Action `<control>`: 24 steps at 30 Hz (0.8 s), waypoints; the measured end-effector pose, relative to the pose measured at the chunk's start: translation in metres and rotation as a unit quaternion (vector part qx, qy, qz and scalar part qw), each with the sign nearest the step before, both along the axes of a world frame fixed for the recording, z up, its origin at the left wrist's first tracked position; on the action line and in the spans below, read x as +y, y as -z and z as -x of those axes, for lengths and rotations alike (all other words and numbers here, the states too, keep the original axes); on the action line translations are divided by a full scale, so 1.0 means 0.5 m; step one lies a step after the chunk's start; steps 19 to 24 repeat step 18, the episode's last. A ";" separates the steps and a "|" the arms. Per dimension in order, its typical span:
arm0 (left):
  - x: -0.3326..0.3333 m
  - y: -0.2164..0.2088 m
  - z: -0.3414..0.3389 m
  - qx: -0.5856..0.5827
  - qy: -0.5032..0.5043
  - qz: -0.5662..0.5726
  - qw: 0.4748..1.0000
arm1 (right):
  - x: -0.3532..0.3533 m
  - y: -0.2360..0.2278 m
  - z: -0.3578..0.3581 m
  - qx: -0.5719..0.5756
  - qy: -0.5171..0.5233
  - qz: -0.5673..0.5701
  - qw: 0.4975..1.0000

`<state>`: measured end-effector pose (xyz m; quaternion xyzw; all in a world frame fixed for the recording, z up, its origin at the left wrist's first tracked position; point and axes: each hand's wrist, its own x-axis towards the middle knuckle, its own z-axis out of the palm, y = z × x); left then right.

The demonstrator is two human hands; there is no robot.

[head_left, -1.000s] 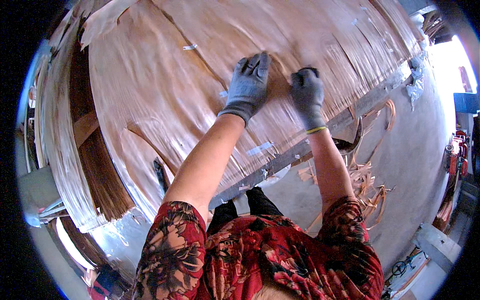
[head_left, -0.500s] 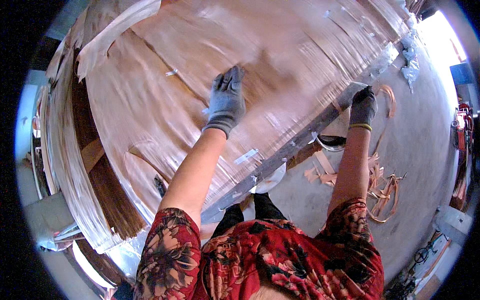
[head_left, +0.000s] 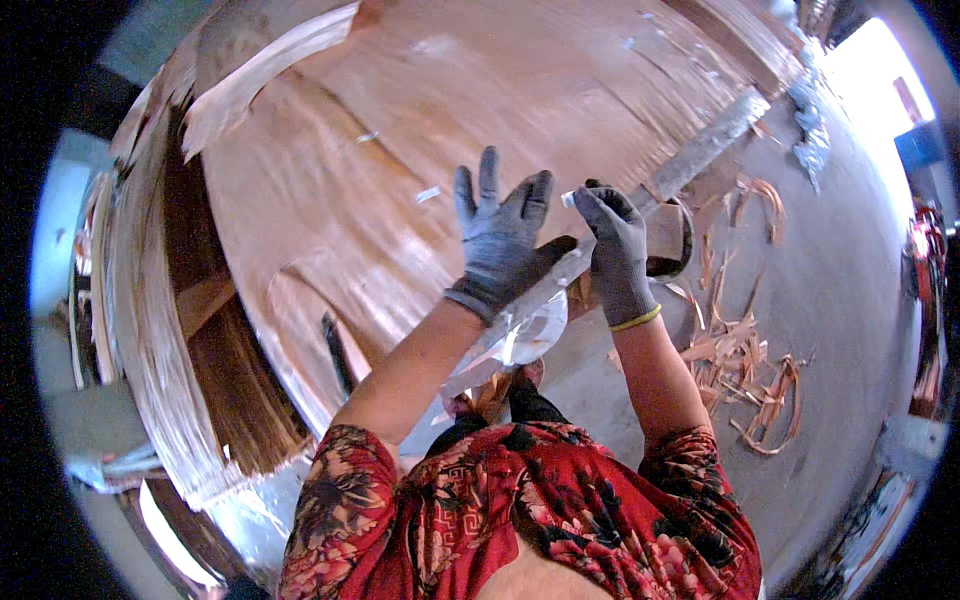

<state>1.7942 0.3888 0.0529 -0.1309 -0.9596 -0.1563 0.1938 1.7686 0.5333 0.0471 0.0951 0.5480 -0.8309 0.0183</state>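
A wide sheet of reddish-brown wood veneer [head_left: 400,230] lies in front of me, wrinkled and cracked in places. Over its near part my left hand [head_left: 500,245], in a grey glove, is open with fingers spread; whether it touches the sheet I cannot tell. Close to its right, my gloved right hand [head_left: 620,240] pinches a small white piece of tape [head_left: 568,199] between thumb and fingertips, near the sheet's front edge. Another short strip of tape [head_left: 428,194] sticks to the veneer just beyond my left hand.
A narrow grey edge [head_left: 712,140] runs along the sheet's right front. Veneer scraps [head_left: 735,360] litter the floor to the right. Crumpled clear plastic [head_left: 810,125] hangs at the far right corner. Stacked veneer [head_left: 150,330] stands at the left, and a dark slender object [head_left: 338,352] lies near my left forearm.
My right hand has come left from beyond the front edge and now shows tape. My left hand has shifted toward it, its curled fingers now spread. The view has shifted slightly.
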 end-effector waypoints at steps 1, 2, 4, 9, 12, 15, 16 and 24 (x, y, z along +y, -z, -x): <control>0.000 -0.009 -0.020 -0.012 -0.029 -0.008 0.999 | -0.022 -0.003 -0.015 -0.004 -0.035 -0.007 0.999; -0.005 -0.007 -0.034 -0.005 -0.048 -0.025 0.999 | -0.038 0.007 -0.030 0.017 -0.068 -0.024 0.997; -0.031 0.013 -0.065 0.009 -0.097 -0.053 0.994 | -0.083 -0.007 -0.065 0.023 -0.123 -0.074 0.989; -0.098 0.058 -0.123 -0.065 -0.140 -0.278 0.948 | -0.149 -0.012 -0.102 0.035 -0.193 -0.039 0.980; -0.140 0.064 -0.157 -0.228 -0.045 -0.628 0.743 | -0.152 -0.036 -0.109 0.083 -0.215 -0.087 0.969; -0.178 0.094 -0.184 -0.282 0.014 -0.653 0.703 | -0.174 -0.027 -0.104 0.129 -0.288 -0.211 0.925; -0.189 0.104 -0.195 -0.281 0.057 -0.696 0.659 | -0.186 -0.032 -0.118 0.104 -0.321 -0.196 0.921; -0.202 0.117 -0.201 -0.275 0.070 -0.661 0.694 | -0.204 -0.034 -0.122 0.137 -0.414 -0.247 0.865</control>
